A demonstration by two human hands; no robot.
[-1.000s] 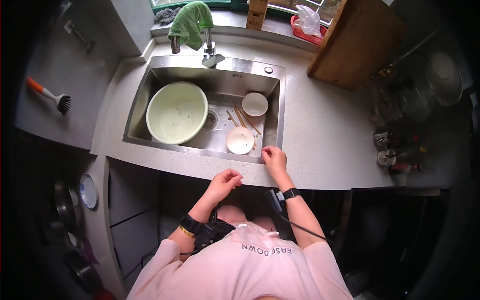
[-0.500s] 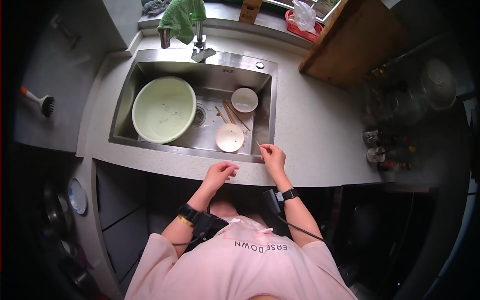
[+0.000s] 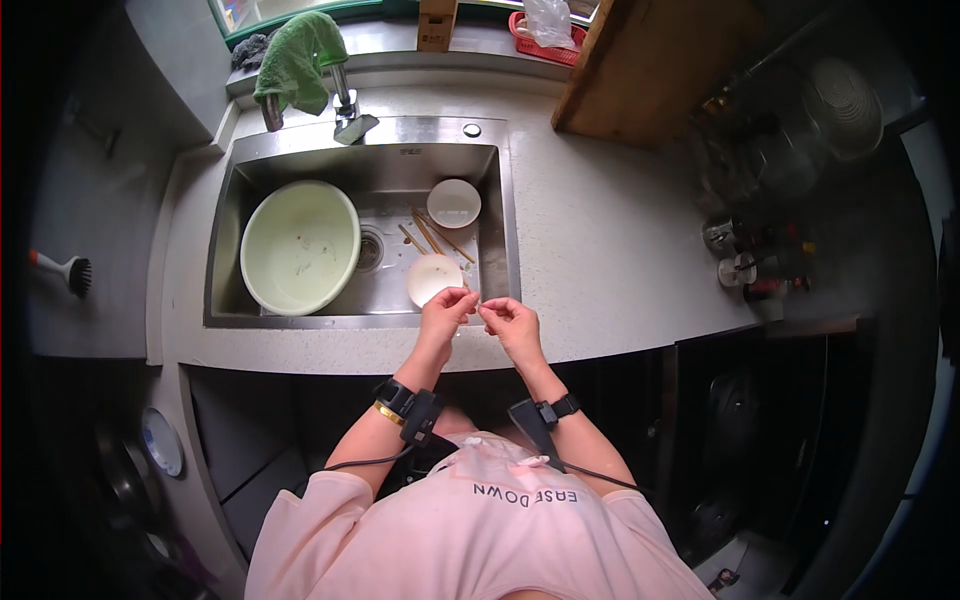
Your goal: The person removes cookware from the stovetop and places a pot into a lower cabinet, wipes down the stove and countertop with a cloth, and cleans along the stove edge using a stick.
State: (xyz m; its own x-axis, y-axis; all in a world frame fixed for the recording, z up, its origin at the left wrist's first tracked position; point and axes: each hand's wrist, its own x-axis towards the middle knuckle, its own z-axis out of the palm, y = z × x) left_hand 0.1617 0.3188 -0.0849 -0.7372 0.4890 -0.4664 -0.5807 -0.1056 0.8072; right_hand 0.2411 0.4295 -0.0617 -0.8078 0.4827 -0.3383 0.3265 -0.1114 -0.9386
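Observation:
My left hand (image 3: 446,316) and my right hand (image 3: 512,326) are close together over the front rim of the sink (image 3: 360,322), fingertips nearly meeting. Each hand is closed in a pinch. Whatever lies between the fingertips is too small to make out. Just beyond my left hand is a small white bowl (image 3: 432,276), its near right edge partly hidden by the fingers. Behind it several wooden chopsticks (image 3: 428,234) lie on the sink floor, beside small scraps. A second white bowl (image 3: 454,203) stands at the sink's back right.
A large pale green basin (image 3: 300,250) fills the sink's left side, beside the drain (image 3: 369,249). A green cloth (image 3: 302,62) drapes over the faucet (image 3: 342,92). At the back right leans a wooden board (image 3: 650,75); jars (image 3: 737,268) stand at far right.
My right hand has moved left, and my left hand has moved forward, so they now almost meet. A thin sliver showed at my right fingertips earlier. The whole view has shifted.

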